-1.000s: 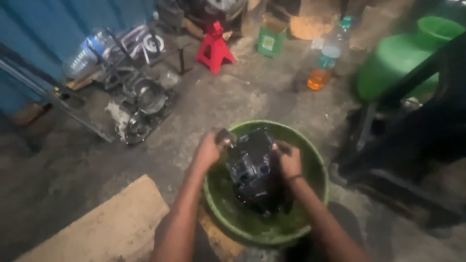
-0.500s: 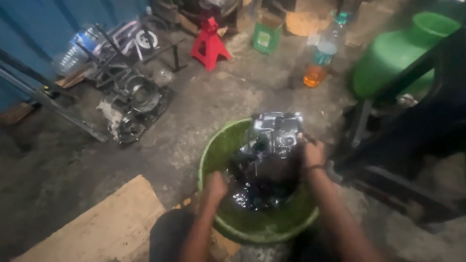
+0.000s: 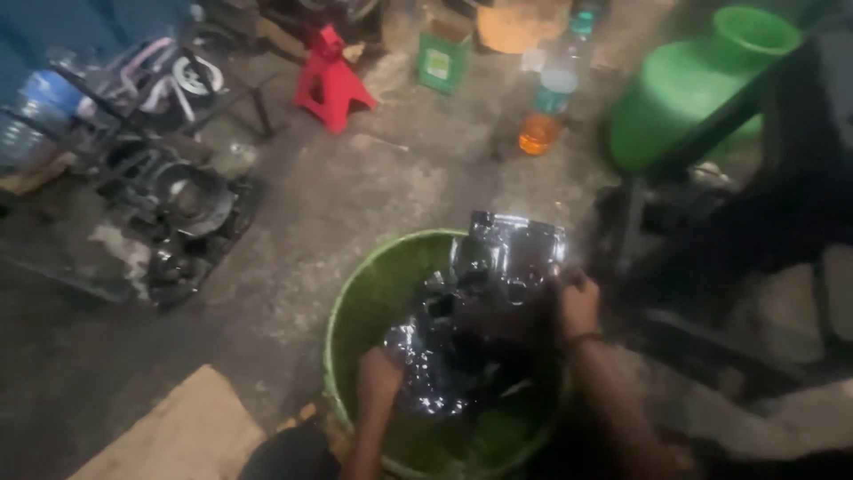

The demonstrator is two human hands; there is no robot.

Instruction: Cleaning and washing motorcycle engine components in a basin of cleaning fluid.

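Hands (image 3: 480, 342) tilt engine block (image 3: 484, 311) against basin (image 3: 355, 293) rim.

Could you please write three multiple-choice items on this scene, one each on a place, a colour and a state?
1. Where is the engine part?
A. On the wooden board
B. In the green basin
C. Beside the bottle

2. What colour is the jack stand?
A. Red
B. Yellow
C. White

3. How is the engine part handled?
A. Lying untouched
B. Held by one hand only
C. Held by both hands

Answers:
1. B, it sits within the basin's rim.
2. A, the stand is plainly red.
3. C, the left hand grips its lower end and the right hand its upper side.
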